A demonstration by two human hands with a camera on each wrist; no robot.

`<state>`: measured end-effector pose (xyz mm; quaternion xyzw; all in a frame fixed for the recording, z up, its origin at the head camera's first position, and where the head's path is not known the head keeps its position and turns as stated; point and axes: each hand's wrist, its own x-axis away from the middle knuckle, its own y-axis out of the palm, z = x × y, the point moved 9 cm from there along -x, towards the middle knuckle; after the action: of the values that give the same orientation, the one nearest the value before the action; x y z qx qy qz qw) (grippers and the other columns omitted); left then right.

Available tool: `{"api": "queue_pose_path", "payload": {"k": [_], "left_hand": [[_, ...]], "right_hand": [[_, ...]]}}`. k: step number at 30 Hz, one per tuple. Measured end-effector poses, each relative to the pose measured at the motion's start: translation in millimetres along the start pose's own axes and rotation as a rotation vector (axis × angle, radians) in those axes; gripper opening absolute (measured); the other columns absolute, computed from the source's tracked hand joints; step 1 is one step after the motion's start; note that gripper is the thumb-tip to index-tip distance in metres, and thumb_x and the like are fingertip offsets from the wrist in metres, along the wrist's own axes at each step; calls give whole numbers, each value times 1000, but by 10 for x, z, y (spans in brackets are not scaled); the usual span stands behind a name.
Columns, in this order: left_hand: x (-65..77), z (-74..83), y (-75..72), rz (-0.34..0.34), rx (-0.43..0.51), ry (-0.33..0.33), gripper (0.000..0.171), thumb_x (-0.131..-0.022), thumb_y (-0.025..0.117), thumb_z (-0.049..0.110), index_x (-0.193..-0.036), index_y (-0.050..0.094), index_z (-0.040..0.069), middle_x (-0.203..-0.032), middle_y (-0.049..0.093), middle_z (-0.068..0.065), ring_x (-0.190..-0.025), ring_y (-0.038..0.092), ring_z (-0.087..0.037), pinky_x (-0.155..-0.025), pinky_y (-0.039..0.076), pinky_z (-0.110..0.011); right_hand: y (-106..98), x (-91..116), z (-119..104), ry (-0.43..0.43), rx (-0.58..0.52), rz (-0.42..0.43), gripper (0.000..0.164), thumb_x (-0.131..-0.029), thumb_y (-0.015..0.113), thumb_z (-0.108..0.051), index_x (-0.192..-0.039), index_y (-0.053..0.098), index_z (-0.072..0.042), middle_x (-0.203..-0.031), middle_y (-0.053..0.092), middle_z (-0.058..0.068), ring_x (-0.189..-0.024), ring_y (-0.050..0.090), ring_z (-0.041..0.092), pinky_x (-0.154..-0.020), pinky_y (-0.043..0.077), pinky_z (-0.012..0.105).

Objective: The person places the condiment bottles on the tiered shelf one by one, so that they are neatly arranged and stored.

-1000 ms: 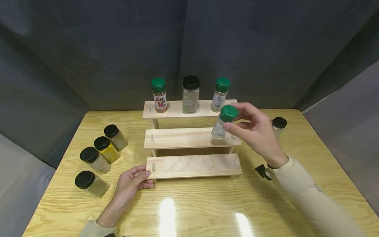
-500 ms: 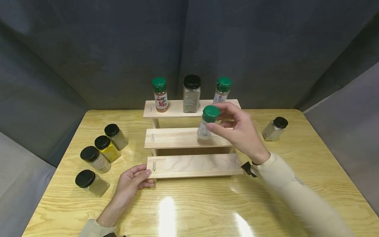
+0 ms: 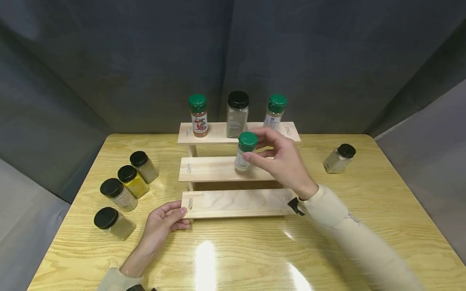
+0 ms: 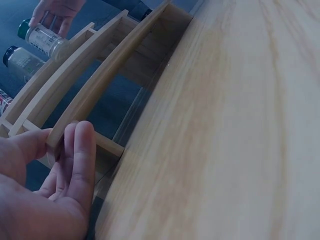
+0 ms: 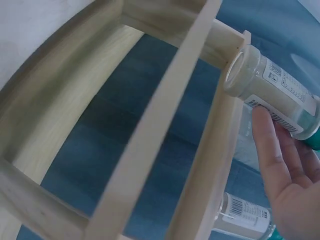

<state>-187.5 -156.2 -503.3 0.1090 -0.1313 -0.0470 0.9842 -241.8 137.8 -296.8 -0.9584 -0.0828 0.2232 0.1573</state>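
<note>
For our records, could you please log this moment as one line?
left hand: grips bottom shelf; right hand: holds green-capped jar above rack; top shelf: three jars

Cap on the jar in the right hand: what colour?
The cap is green; clearest in the head view.

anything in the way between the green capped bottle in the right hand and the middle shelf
Nothing visible stands in the way. In the head view, the green-capped bottle shows against the middle shelf with no jar between them. The right hand hides part of the shelf's right side, so I cannot judge that bit.
</note>
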Motion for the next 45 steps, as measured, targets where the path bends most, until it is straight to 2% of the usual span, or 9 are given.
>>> {"api": "queue_pose_path", "payload": {"k": [14,45], "left_hand": [[-17,-8,-2,0,-5,-7,36,-107,64,-6,-137,51,-20,-98,74,-11,-78,76,-18,-83,71,-35],[-6,-3,-3,0,7,-10,34,-107,64,-7,-136,52,-20,-97,74,-11,-79,76,-18,-83,71,-36]], "right_hand": [[89,-17,121,38,0,-18,46,-93,87,-2,-135,69,-2,-120,74,10,-105,72,25,-86,68,32],[163,-9,245,37,24,-38,46,-93,87,-4,-136,70,-3,-120,74,10,-107,72,26,-88,68,32]]}}
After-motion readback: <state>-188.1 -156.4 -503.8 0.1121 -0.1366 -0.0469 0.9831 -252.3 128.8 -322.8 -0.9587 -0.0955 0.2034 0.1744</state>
